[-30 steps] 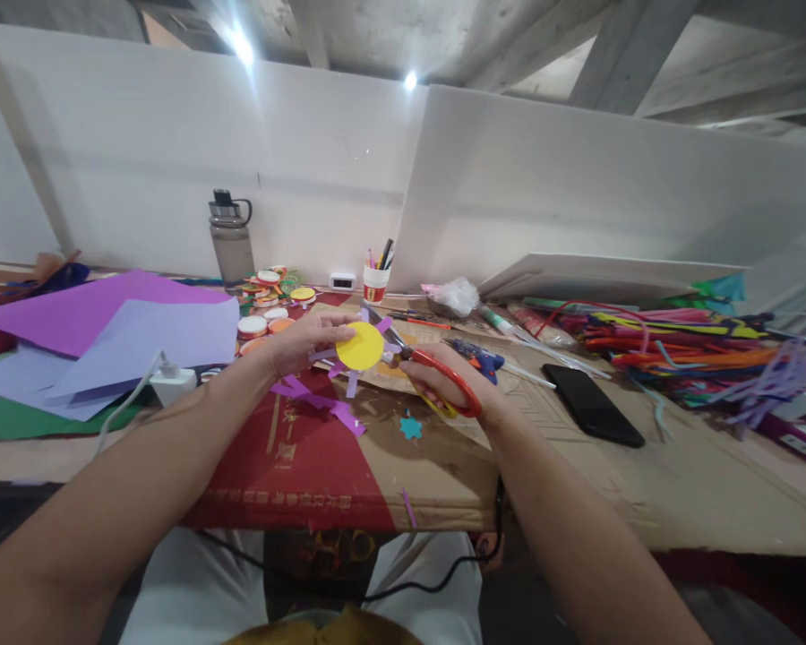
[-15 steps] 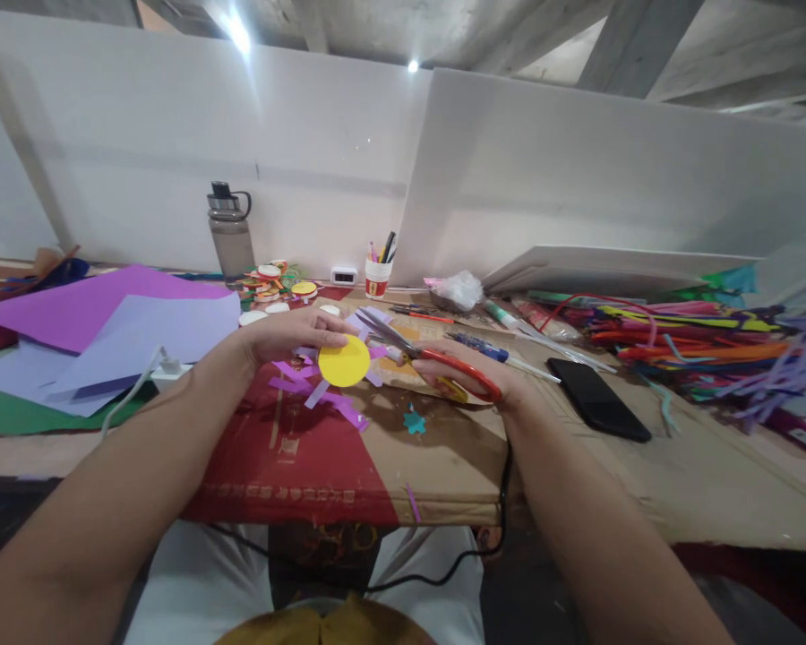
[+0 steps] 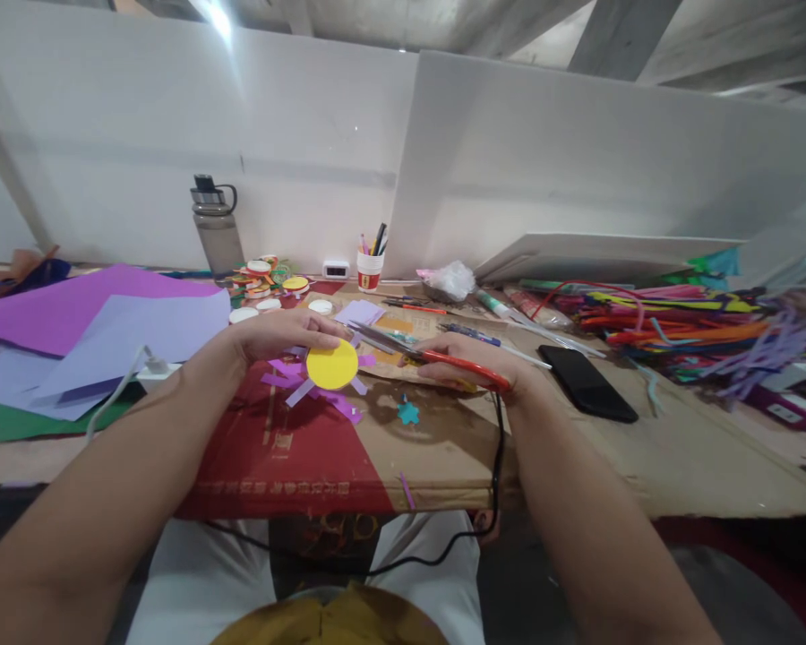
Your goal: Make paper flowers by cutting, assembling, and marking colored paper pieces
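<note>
Pinching yellow disc (image 3: 332,365), left hand (image 3: 286,334); right hand (image 3: 480,356) gripping scissors (image 3: 398,345)

Grey bottle (image 3: 218,240), pens (image 3: 379,240) in cup (image 3: 369,272); black phone (image 3: 587,383)

White trousers (image 3: 201,578), mustard-yellow top (image 3: 332,620)

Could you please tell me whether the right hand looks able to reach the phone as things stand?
Probably yes: the phone lies to the right of the right hand, with nothing seen on top. The scissors in that hand might need setting down first.
</note>
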Demonstrator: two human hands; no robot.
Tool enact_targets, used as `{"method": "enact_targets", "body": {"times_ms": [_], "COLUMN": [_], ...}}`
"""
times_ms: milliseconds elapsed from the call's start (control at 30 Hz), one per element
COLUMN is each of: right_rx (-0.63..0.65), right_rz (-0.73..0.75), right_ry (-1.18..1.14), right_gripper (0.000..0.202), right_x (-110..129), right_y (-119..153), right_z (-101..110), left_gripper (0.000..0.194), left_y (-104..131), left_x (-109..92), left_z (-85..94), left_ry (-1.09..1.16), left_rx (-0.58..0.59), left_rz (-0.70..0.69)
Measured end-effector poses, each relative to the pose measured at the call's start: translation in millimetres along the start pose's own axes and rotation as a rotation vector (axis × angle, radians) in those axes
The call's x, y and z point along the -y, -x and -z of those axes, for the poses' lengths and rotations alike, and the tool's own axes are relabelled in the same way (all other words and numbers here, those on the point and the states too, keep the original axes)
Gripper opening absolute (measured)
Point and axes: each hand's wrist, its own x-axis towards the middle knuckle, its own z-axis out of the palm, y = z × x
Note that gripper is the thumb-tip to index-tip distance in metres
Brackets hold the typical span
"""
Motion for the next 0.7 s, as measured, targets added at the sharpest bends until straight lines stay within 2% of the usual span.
{"method": "enact_targets", "body": {"times_ms": [133, 267, 400, 567, 700], "right_rx": [0.055, 0.099, 0.119, 0.114, 0.113], "right_rz": [0.011, 0.039, 0.023, 0.024, 0.027], "right_ry": [0.035, 0.095, 0.095, 0.098, 0.110], "right_gripper": [0.035, 0.036, 0.037, 0.037, 0.036], "right_x": [-7.0, -11.0, -13.7, -15.3, -15.0], "right_y": [-0.8, -3.3, -4.2, -5.0, -6.2], "right_z": [0.3, 1.2, 2.0, 1.6, 1.8], "left_gripper": [0.037, 0.040, 0.034, 0.031, 0.032], "left_y": [-0.7, -2.1, -1.2, -0.5, -1.2], "left_x": [1.0, 3.5, 2.4, 1.6, 2.2], "left_z": [0.7, 4.0, 3.6, 1.8, 2.5], "left_ry": [-0.007, -0.032, -0.051, -0.050, -0.091], "left_rx": [0.041, 0.014, 0.025, -0.037, 0.054], "left_rz": [0.010, 0.033, -0.003, -0.003, 0.037]}}
